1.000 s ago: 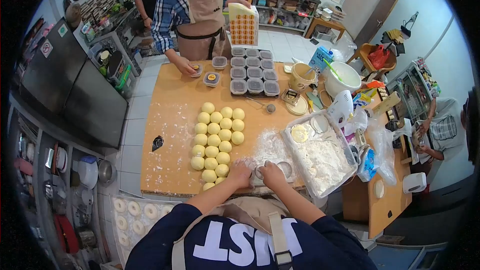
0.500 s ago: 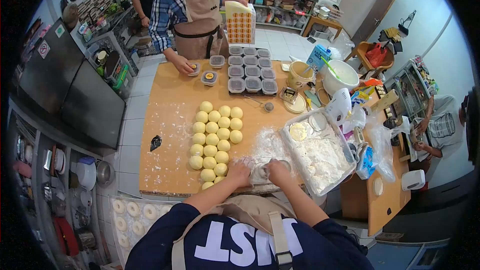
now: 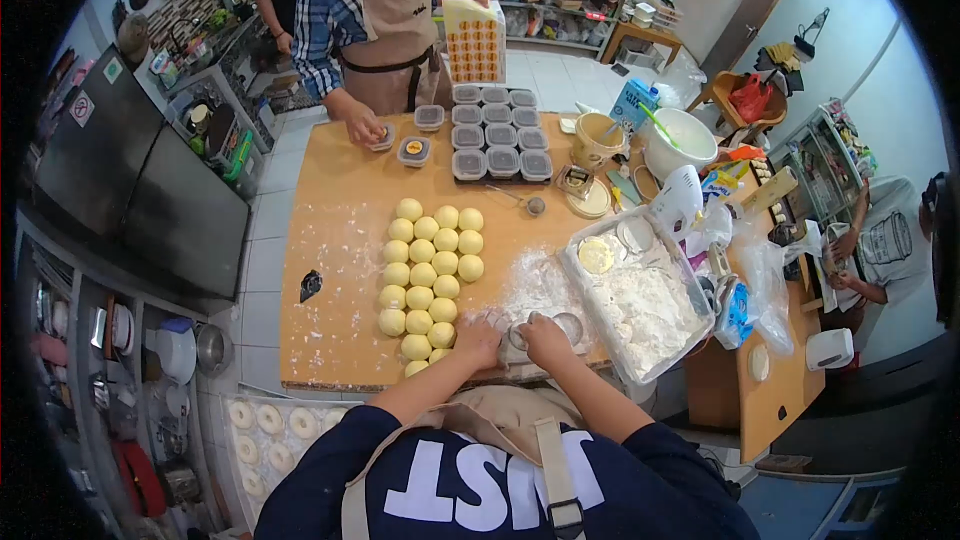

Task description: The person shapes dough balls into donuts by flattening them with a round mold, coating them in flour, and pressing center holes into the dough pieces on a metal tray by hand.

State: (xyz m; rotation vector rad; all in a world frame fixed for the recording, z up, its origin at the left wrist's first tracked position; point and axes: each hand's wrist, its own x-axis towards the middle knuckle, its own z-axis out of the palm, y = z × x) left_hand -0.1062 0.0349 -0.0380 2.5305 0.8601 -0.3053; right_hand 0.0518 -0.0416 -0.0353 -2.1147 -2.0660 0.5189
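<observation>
Two hands at table (image 3: 335, 340): right hand (image 3: 547, 341), fingers curled beside ring (image 3: 516, 337) at its 9 o'clock, grip unclear; left hand (image 3: 479, 342), can't tell finger opening or hold, dough balls (image 3: 421, 297) toward 10. Flour tub (image 3: 706, 316): right hand's 2 o'clock.

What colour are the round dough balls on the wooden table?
The dough balls are pale yellow; the head view shows it best.

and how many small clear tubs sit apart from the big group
3: a plain tub left of the group, a stickered tub below it, a third tub at the co-worker's hand.
</observation>
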